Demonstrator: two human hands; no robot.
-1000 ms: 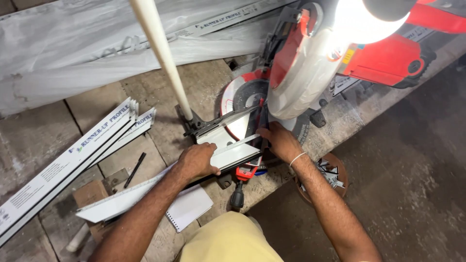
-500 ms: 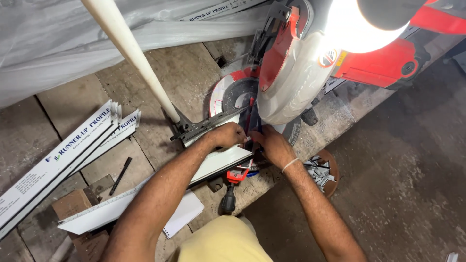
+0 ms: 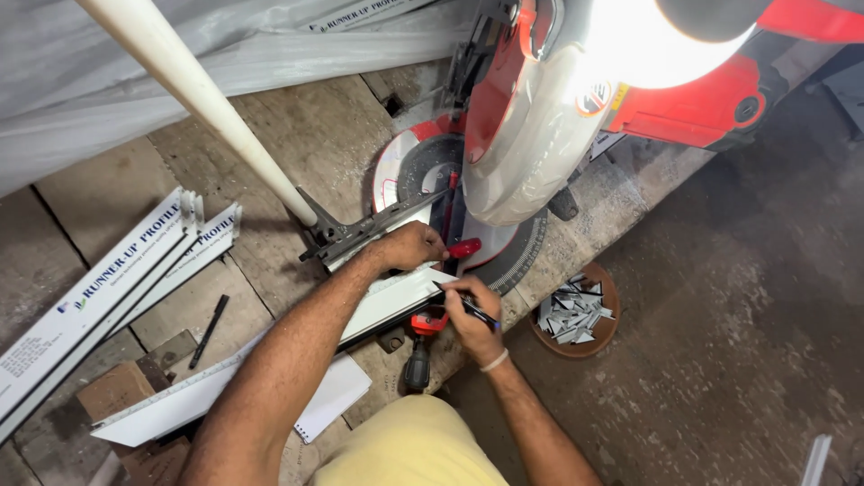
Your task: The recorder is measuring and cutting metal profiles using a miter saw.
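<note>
We're marking the white profile strip (image 3: pixel 378 310) lying on the saw table (image 3: pixel 409 166), L hand (image 3: pixel 409 247) fingers curled pressing it down at 12 o'clock, R hand (image 3: pixel 472 315) fingers pinched on pen (image 3: pixel 463 304) w/ tip at strip's end; keeping strip pinned, pen steady.

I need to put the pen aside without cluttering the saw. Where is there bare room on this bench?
Bare wood lies between the white pole and the miter saw, behind its fence. A smaller patch sits between the white profile bundle and the notepad. It is crowded around the left hand, right hand and saw table.
</note>
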